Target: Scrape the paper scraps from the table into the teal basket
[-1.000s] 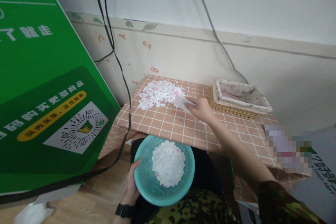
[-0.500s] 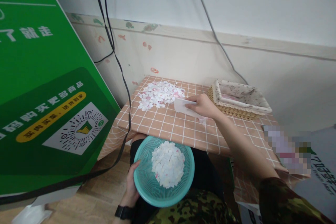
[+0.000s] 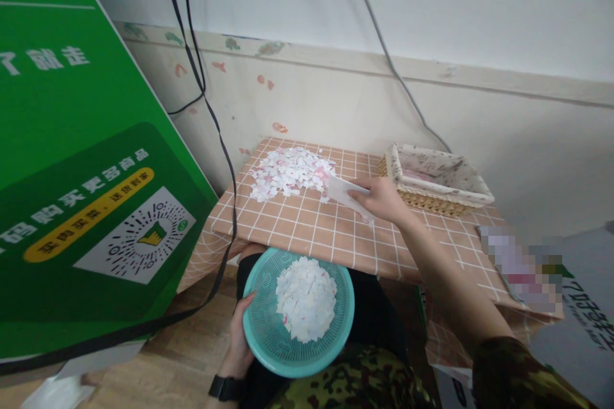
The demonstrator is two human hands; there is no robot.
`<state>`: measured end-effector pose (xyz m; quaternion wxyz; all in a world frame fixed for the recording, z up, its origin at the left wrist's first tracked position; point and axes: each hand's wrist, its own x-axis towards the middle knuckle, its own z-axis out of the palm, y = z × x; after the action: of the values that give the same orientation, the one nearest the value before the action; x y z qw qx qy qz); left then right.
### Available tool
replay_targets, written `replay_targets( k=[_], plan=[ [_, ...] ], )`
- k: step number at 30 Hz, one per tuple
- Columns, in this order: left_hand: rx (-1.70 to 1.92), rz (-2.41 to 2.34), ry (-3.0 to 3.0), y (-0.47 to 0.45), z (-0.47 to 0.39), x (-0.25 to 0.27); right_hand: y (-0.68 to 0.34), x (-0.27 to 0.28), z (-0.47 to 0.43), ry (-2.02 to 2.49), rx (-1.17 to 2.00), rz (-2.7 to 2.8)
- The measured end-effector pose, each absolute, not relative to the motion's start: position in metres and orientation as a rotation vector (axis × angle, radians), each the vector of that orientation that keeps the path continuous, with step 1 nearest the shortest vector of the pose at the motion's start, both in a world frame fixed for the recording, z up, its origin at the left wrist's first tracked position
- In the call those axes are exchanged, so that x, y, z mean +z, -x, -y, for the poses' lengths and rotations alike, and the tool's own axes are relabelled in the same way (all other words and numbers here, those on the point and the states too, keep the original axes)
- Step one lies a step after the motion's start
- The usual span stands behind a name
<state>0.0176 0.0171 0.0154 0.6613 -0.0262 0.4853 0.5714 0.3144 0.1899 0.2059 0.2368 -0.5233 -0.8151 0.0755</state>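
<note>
My left hand (image 3: 239,328) grips the left rim of a turquoise plastic colander (image 3: 259,345) resting on my lap. A mound of small torn white paper scraps (image 3: 307,300) with a few pink bits lies in it. Over the table, my right hand (image 3: 382,199) is closed on a flat white card (image 3: 343,192), thumb along its side. The card's left end is close by the right edge of a heap of white and pink paper scraps (image 3: 288,171). A few scraps lie near its lower edge, partly hidden by it.
The table (image 3: 288,227) has a brown checked cloth and stands against the wall. A lined wicker basket (image 3: 432,201) sits at the back right. A green sign panel (image 3: 110,160) rises at left, with a black strap (image 3: 230,172) hanging before it.
My right hand and the card have moved slightly right, away from the heap, and the card is tilted more. My left hand still holds the colander in place.
</note>
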Motion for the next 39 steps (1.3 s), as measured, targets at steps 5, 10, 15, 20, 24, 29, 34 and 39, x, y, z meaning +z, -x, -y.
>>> replay_targets(
  k=[5,10,15,20,24,29,34,39],
  plan=[
    [1.277,-1.07,0.068,-0.017,-0.017,0.014,-0.311,0.205,-0.184,1.416,0.265,2.238],
    [1.28,-1.048,0.081,-0.017,-0.017,0.019,-0.31,0.196,-0.176,1.409,0.272,2.144],
    [1.255,-1.023,0.097,-0.018,-0.018,0.025,-0.304,0.184,-0.173,1.452,0.188,2.135],
    [1.273,-0.999,0.095,-0.016,-0.022,0.028,-0.294,0.176,-0.167,1.341,0.217,2.191],
    [1.282,-0.994,0.082,-0.016,-0.022,0.036,-0.292,0.173,-0.159,1.303,0.173,2.152],
    [1.276,-1.0,0.066,-0.017,-0.023,0.051,-0.285,0.159,-0.14,1.249,0.17,2.274],
    [1.272,-1.011,0.066,-0.015,-0.023,0.058,-0.274,0.157,-0.11,0.986,0.347,2.351],
    [1.256,-0.999,0.065,-0.012,-0.024,0.056,-0.266,0.168,-0.089,0.887,0.533,2.371]
  ],
)
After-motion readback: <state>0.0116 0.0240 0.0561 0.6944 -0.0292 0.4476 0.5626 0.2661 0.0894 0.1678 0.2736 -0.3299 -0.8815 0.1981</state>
